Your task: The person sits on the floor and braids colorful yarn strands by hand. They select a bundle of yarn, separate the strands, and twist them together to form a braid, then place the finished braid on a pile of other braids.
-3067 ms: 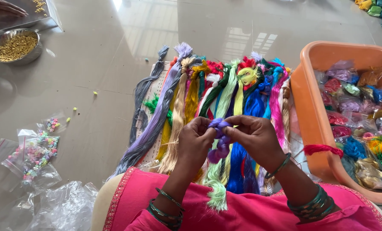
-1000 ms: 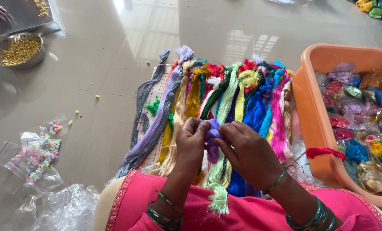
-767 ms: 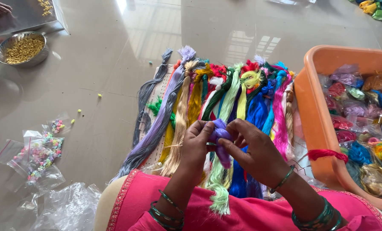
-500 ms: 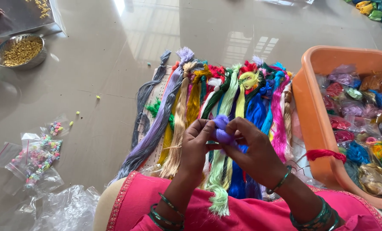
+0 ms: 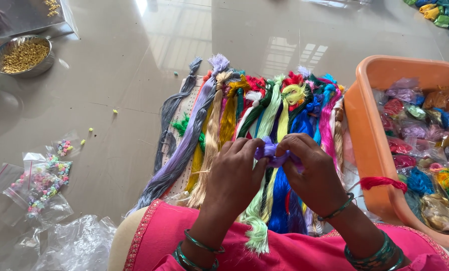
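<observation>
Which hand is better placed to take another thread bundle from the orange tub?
Probably the right hand: it is on the side nearer the orange tub. The left hand lies farther away. Both pinch the purple thread.

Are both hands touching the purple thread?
Touching. The head view shows the left hand and right hand pinching the purple thread between their fingertips.

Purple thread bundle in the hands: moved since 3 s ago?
Barely. The purple bundle stays pinched between left hand and right hand, over the same blue skein.
</observation>
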